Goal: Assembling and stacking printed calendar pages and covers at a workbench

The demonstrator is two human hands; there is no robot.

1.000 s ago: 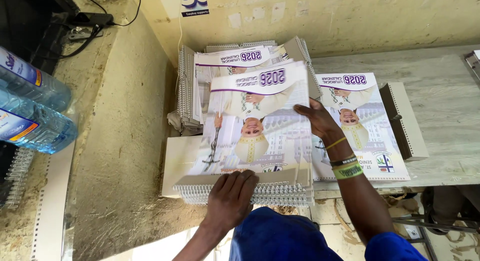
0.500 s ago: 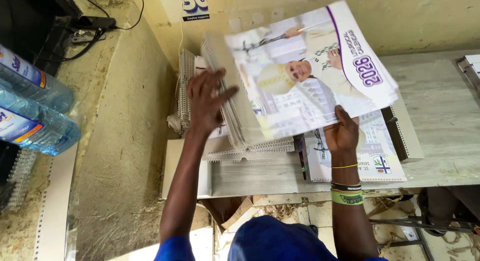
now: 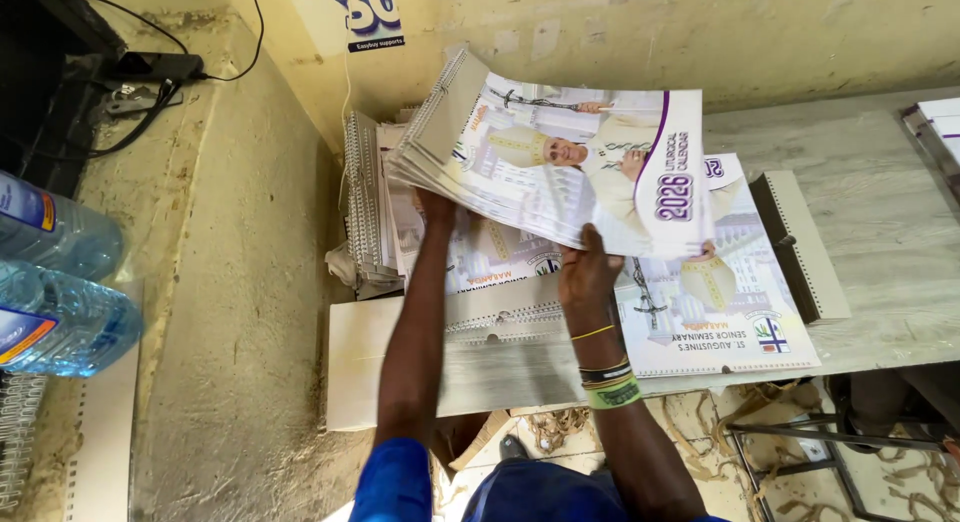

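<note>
A thick stack of spiral-bound wall calendars (image 3: pixel 570 157) is lifted off the grey table (image 3: pixel 880 232), turned sideways with its wire binding at the upper left. My left hand (image 3: pixel 435 207) supports it from underneath near the bound edge. My right hand (image 3: pixel 588 272), with bands on the wrist, grips the near edge of the stack. Below lie more calendars: one flat at the right (image 3: pixel 720 302) and a pile with wire spines at the left (image 3: pixel 375 212). A white backing board (image 3: pixel 480 362) overhangs the table's front edge.
Two blue-tinted plastic water bottles (image 3: pixel 55 292) rest on the ledge at the far left, above loose wire binding strips (image 3: pixel 20 432). A power strip with black cables (image 3: pixel 150 77) sits at the upper left. A yellow wall runs behind the table. Scraps litter the floor under it.
Both hands lifted the calendar stack off the pile and rotated it; it now sits lower and flatter, with my left hand underneath.
</note>
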